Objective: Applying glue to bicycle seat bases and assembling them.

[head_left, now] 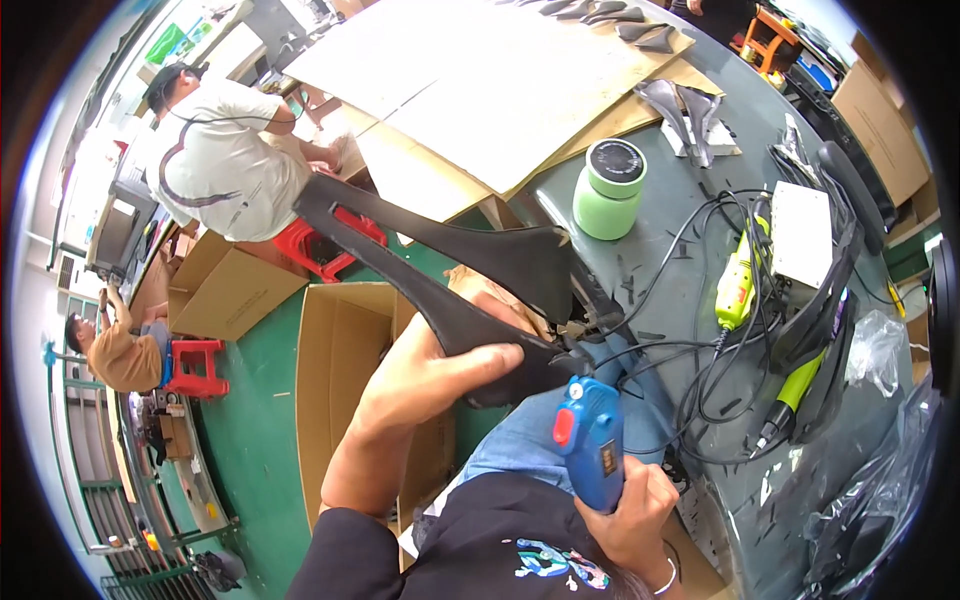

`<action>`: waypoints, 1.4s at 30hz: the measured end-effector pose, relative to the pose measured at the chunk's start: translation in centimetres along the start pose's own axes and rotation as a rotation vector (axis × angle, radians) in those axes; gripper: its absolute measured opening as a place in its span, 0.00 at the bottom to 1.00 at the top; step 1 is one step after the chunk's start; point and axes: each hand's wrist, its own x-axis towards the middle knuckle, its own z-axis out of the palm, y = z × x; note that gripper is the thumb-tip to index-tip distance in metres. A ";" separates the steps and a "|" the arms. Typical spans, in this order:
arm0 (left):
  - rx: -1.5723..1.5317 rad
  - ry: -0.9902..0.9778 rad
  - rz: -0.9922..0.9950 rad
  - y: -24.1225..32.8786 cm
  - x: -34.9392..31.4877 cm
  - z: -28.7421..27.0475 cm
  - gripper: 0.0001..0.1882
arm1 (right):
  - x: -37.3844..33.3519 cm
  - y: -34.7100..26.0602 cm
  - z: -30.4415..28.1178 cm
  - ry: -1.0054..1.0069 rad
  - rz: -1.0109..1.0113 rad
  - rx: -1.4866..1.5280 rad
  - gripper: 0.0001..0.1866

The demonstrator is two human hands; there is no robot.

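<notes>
My left hand (435, 378) grips a black bicycle saddle (500, 258) by its near wing, thumb on top and the other fingers passing beneath. The saddle has a long split down its middle and its narrow end points to the upper left, over the floor. My right hand (640, 515) is closed around a blue handheld tool (595, 450) with a red button, held upright in front of my body. The head of this tool is close to the saddle's wide rear end, seemingly apart from it. Dark trimmings lie on the grey table (665, 260).
On the table stand a light green bottle (610, 195), a yellow-green rotary tool (742, 275) among tangled black cables, and a white box (803, 232). More saddle parts (685, 112) lie farther back. A cardboard box (335, 385) is at my left; two people sit beyond it.
</notes>
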 end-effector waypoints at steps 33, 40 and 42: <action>0.008 -0.076 0.171 -15.5 5.6 8.0 0.08 | -0.7 1.3 -0.1 0.014 0.297 0.100 0.28; -0.073 -0.201 0.264 -11.2 9.2 16.8 0.07 | -1.2 2.1 -1.5 0.215 0.285 0.211 0.25; -0.012 -0.234 0.383 -11.0 10.4 19.5 0.07 | -1.6 2.2 -1.4 0.268 0.301 0.256 0.26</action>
